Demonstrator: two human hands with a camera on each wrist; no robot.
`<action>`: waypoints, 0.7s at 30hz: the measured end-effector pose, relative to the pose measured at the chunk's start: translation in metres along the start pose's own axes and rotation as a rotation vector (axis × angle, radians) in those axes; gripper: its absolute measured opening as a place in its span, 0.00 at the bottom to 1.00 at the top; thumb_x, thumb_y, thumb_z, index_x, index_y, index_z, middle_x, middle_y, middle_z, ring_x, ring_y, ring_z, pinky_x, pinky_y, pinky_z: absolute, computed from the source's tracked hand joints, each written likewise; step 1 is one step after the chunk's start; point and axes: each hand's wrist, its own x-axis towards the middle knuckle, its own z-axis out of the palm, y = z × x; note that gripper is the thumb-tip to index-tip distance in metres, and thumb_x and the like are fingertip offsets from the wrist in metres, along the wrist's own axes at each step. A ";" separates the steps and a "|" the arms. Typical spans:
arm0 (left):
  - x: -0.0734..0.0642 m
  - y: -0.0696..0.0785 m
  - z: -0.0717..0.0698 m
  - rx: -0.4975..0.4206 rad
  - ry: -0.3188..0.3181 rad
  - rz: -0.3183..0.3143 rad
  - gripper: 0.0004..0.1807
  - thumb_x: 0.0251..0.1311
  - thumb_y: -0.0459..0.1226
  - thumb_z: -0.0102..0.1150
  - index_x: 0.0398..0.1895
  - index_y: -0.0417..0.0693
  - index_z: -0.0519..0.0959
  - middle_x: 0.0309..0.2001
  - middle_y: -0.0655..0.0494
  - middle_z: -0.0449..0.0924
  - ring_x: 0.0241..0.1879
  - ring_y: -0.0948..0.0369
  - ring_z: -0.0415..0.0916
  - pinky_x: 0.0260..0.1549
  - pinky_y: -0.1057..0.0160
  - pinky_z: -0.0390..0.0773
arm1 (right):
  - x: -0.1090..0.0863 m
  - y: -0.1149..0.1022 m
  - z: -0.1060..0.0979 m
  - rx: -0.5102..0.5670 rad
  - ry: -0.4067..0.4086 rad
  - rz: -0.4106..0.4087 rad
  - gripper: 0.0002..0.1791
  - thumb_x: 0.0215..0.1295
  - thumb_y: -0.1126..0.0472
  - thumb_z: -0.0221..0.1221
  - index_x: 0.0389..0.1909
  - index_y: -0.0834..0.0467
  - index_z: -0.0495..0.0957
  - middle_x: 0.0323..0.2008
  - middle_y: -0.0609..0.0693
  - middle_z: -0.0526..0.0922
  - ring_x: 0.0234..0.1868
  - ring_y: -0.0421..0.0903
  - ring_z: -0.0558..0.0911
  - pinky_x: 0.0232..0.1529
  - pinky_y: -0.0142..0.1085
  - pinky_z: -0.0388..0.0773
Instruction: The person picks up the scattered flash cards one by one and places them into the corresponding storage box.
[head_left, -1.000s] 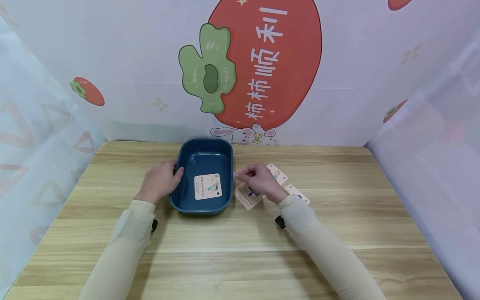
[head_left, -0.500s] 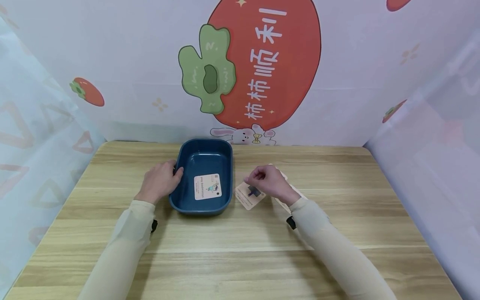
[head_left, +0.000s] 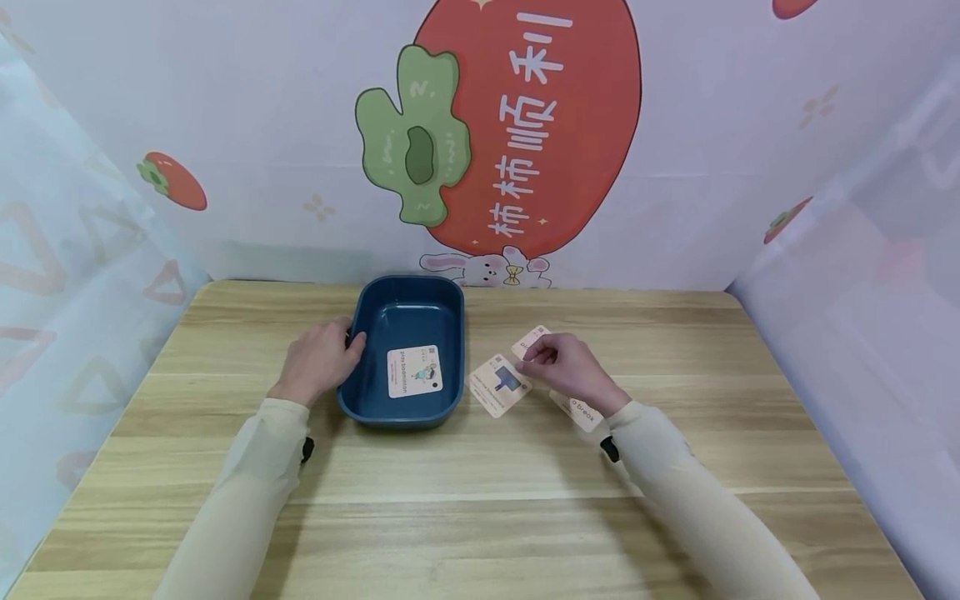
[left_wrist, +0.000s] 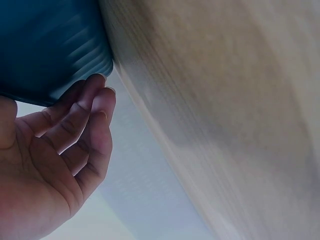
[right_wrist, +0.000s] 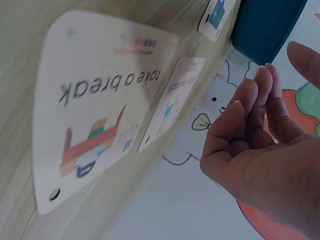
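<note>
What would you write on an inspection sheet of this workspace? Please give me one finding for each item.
Surface: wood-grain table.
Job's things: a blue tray holding the "play badminton" card; to its right, a card with a blue picture, the "take a break" card and a third, partly covered card.
Clutter: nothing seen.
Hands: left hand grips the tray's left rim; right hand is over the loose cards, apparently holding nothing.
Cables: nothing seen.
Surroundings: pale backdrop with a large red fruit printed on it.
</note>
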 end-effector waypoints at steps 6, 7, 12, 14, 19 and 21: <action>0.000 0.000 0.000 -0.006 0.003 0.000 0.24 0.77 0.43 0.47 0.58 0.28 0.75 0.27 0.47 0.76 0.24 0.53 0.74 0.21 0.58 0.71 | -0.006 0.010 -0.009 -0.034 0.003 0.002 0.10 0.63 0.59 0.69 0.38 0.62 0.83 0.30 0.51 0.80 0.31 0.46 0.76 0.34 0.38 0.74; 0.000 0.000 0.000 -0.005 0.004 0.000 0.24 0.77 0.43 0.47 0.57 0.28 0.75 0.27 0.47 0.76 0.24 0.53 0.74 0.21 0.58 0.71 | -0.007 0.012 -0.011 -0.039 0.003 0.003 0.11 0.63 0.59 0.69 0.38 0.62 0.83 0.30 0.52 0.80 0.31 0.46 0.76 0.34 0.38 0.74; 0.000 0.000 0.001 -0.004 0.007 -0.003 0.22 0.76 0.43 0.47 0.55 0.29 0.76 0.27 0.47 0.76 0.23 0.54 0.74 0.20 0.59 0.71 | -0.011 0.021 -0.018 -0.078 0.003 0.023 0.15 0.61 0.56 0.71 0.41 0.63 0.82 0.33 0.52 0.80 0.33 0.47 0.76 0.36 0.38 0.74; 0.000 0.000 0.001 -0.005 0.006 -0.004 0.22 0.76 0.43 0.47 0.55 0.29 0.76 0.27 0.47 0.76 0.23 0.54 0.74 0.20 0.59 0.71 | -0.014 0.025 -0.021 -0.093 0.003 0.028 0.17 0.60 0.55 0.71 0.42 0.63 0.82 0.34 0.52 0.80 0.34 0.47 0.76 0.37 0.38 0.74; 0.000 -0.001 0.001 -0.004 0.008 -0.001 0.23 0.76 0.43 0.47 0.55 0.29 0.76 0.28 0.46 0.77 0.24 0.53 0.74 0.20 0.59 0.72 | -0.022 0.031 -0.029 -0.138 0.015 0.051 0.23 0.59 0.53 0.72 0.48 0.65 0.81 0.38 0.54 0.81 0.37 0.49 0.77 0.37 0.39 0.75; 0.000 -0.001 0.001 -0.003 0.010 -0.002 0.23 0.76 0.43 0.47 0.56 0.29 0.76 0.29 0.45 0.77 0.25 0.53 0.75 0.21 0.59 0.72 | -0.024 0.033 -0.031 -0.158 0.022 0.064 0.25 0.58 0.53 0.73 0.49 0.66 0.81 0.39 0.55 0.80 0.39 0.50 0.77 0.38 0.40 0.75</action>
